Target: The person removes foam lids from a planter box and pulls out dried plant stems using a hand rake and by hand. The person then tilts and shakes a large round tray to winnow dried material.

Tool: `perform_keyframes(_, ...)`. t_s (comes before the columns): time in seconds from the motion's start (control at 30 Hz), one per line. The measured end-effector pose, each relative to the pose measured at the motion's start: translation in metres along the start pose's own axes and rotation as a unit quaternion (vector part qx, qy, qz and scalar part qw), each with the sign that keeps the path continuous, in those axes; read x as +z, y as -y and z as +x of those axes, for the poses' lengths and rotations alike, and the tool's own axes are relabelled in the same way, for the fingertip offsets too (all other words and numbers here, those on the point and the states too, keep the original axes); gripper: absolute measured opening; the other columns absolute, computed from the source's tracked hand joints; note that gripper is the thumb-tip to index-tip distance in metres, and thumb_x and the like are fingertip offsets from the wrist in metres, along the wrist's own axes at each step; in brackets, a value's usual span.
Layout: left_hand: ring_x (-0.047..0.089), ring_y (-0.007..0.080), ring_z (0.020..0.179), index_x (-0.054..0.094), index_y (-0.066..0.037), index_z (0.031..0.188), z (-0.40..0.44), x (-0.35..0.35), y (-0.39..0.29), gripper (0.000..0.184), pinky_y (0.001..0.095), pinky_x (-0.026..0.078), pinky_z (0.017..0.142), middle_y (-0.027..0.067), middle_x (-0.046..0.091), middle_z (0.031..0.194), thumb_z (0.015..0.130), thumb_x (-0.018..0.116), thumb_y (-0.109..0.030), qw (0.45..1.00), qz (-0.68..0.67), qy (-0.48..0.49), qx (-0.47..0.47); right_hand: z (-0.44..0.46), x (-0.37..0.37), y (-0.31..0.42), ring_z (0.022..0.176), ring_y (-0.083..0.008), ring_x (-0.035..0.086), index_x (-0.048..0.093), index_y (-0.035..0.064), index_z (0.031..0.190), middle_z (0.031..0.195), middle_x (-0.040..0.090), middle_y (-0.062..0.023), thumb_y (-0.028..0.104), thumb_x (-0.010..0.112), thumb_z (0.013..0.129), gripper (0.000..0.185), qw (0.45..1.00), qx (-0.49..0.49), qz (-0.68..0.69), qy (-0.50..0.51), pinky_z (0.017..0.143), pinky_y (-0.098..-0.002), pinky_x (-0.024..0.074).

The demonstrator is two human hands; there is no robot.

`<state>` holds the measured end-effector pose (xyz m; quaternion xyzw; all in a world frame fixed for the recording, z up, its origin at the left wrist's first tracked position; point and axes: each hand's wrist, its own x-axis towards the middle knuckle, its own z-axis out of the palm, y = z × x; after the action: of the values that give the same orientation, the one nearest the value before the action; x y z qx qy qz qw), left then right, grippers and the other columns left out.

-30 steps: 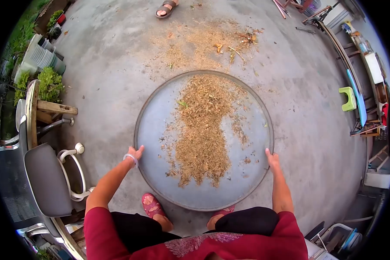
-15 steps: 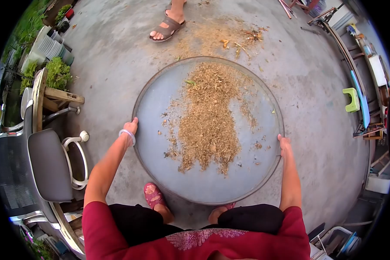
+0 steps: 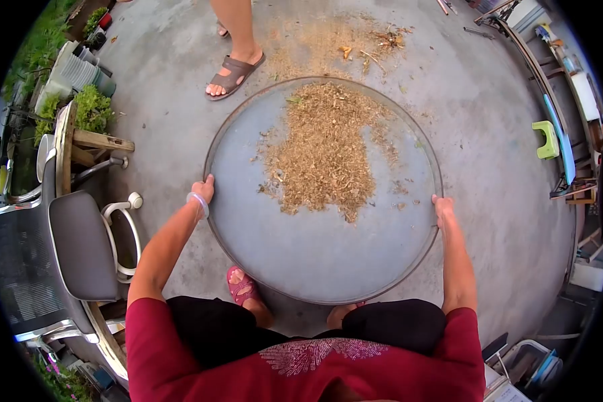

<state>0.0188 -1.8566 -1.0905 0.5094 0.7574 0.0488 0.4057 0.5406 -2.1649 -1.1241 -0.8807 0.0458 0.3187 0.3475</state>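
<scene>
A wide round sieve [image 3: 275, 268] with a thin dark rim and a fine grey mesh is held out in front of me. My left hand [image 3: 204, 190] is closed on its left rim, a pale bangle on the wrist. On the opposite side my right hand [image 3: 442, 208] grips the right rim. Brown chopped plant bits [image 3: 325, 147] lie heaped over the upper middle of the mesh, with loose crumbs at the sides. The fingers under the rim are hidden on both hands.
Another person's sandalled foot [image 3: 236, 74] stands just beyond the sieve's far left rim. Brown debris [image 3: 388, 41] is scattered on the concrete floor past it. An office chair [image 3: 80, 248] is at left, a green stool [image 3: 546, 139] at right, and potted plants [image 3: 92, 107] at upper left.
The sieve has shifted slightly away from me, and the heap has drawn up toward its far side. The other person's foot has stepped closer and to the left.
</scene>
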Motion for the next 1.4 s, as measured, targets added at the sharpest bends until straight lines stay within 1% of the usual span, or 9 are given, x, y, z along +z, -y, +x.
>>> perform_keyframes(0.13, 0.048, 0.0352, 0.108, 0.048, 0.012, 0.110, -0.006, 0.013, 0.030, 0.066, 0.0360, 0.036, 0.089, 0.0272, 0.051, 0.110, 0.083, 0.042, -0.048, 0.994, 0.104, -0.014, -0.003, 0.005, 0.006, -0.030, 0.099, -0.0298, 0.051, 0.050, -0.0106, 0.106, 0.103, 0.054, -0.0248, 0.017, 0.056, 0.079, 0.039, 0.995, -0.060, -0.048, -0.064, 0.083, -0.0389, 0.0403)
perform_keyframes(0.23, 0.052, 0.0349, 0.101, 0.053, 0.012, 0.102, -0.016, 0.017, 0.023, 0.069, 0.0363, 0.039, 0.084, 0.0258, 0.056, 0.100, 0.082, 0.042, -0.053, 0.996, 0.032, -0.074, -0.041, 0.002, 0.012, -0.052, 0.093, -0.0275, 0.052, 0.051, -0.0117, 0.101, 0.098, 0.055, -0.0237, 0.017, 0.056, 0.079, 0.036, 0.995, -0.075, -0.026, -0.053, 0.079, -0.0377, 0.0407)
perform_keyframes(0.53, 0.050, 0.0242, 0.056, 0.055, 0.015, 0.067, 0.014, 0.016, -0.035, 0.077, 0.0397, 0.040, 0.056, 0.0176, 0.055, 0.057, 0.081, 0.039, -0.059, 0.973, -0.128, -0.127, 0.143, -0.009, -0.019, -0.005, 0.067, -0.0226, 0.047, 0.050, -0.0137, 0.077, 0.072, 0.053, -0.0157, 0.030, 0.060, 0.078, 0.045, 0.967, -0.168, 0.040, -0.187, 0.064, -0.0371, 0.0411)
perform_keyframes(0.7, 0.058, 0.0399, 0.068, 0.057, 0.013, 0.072, 0.008, 0.025, -0.070, 0.068, 0.0425, 0.042, 0.062, 0.0289, 0.057, 0.069, 0.083, 0.040, -0.052, 0.972, 0.057, -0.169, 0.156, 0.026, -0.019, -0.020, 0.067, -0.0244, 0.048, 0.050, -0.0128, 0.075, 0.073, 0.054, -0.0182, 0.032, 0.059, 0.079, 0.046, 0.927, -0.245, -0.051, -0.280, 0.068, -0.0377, 0.0411)
perform_keyframes(0.8, 0.057, 0.0406, 0.071, 0.058, 0.013, 0.070, 0.029, 0.046, -0.059, 0.064, 0.0421, 0.043, 0.067, 0.0302, 0.056, 0.070, 0.083, 0.044, -0.049, 0.984, 0.016, -0.122, 0.126, 0.012, -0.037, -0.017, 0.071, -0.0273, 0.050, 0.051, -0.0133, 0.078, 0.079, 0.055, -0.0229, 0.031, 0.058, 0.079, 0.045, 0.980, -0.148, -0.079, -0.104, 0.071, -0.0383, 0.0407)
perform_keyframes(0.93, 0.057, 0.0401, 0.079, 0.059, 0.011, 0.078, 0.037, 0.073, -0.029, 0.063, 0.0411, 0.043, 0.071, 0.0294, 0.058, 0.078, 0.083, 0.042, -0.049, 0.983, 0.068, -0.096, 0.143, 0.017, -0.035, -0.040, 0.071, -0.0283, 0.051, 0.053, -0.0140, 0.080, 0.081, 0.056, -0.0257, 0.030, 0.058, 0.080, 0.045, 0.969, -0.169, -0.014, -0.183, 0.070, -0.0399, 0.0412)
perform_keyframes(1.1, 0.056, 0.0385, 0.065, 0.057, 0.010, 0.068, 0.010, 0.061, -0.092, 0.057, 0.0412, 0.042, 0.063, 0.0280, 0.055, 0.065, 0.085, 0.042, -0.042, 0.978, -0.076, -0.084, 0.176, 0.018, -0.045, -0.014, 0.067, -0.0254, 0.049, 0.052, -0.0146, 0.075, 0.075, 0.055, -0.0236, 0.032, 0.058, 0.080, 0.047, 0.947, -0.175, 0.009, -0.270, 0.066, -0.0408, 0.0414)
perform_keyframes(1.2, 0.055, 0.0387, 0.063, 0.054, 0.010, 0.064, 0.027, 0.073, -0.091, 0.056, 0.0409, 0.042, 0.061, 0.0280, 0.054, 0.063, 0.085, 0.043, -0.041, 0.953, -0.037, -0.180, 0.240, 0.029, -0.043, -0.020, 0.064, -0.0236, 0.046, 0.050, -0.0134, 0.068, 0.066, 0.052, -0.0207, 0.033, 0.059, 0.079, 0.049, 0.928, -0.222, -0.022, -0.298, 0.064, -0.0404, 0.0412)
perform_keyframes(1.4, 0.056, 0.0422, 0.076, 0.058, 0.013, 0.075, 0.032, 0.087, -0.061, 0.058, 0.0440, 0.042, 0.069, 0.0326, 0.054, 0.073, 0.083, 0.044, -0.043, 0.974, 0.048, -0.115, 0.191, 0.045, -0.060, -0.044, 0.058, -0.0197, 0.041, 0.046, -0.0109, 0.062, 0.058, 0.047, -0.0145, 0.032, 0.062, 0.077, 0.048, 0.960, -0.196, -0.045, -0.194, 0.057, -0.0391, 0.0384)
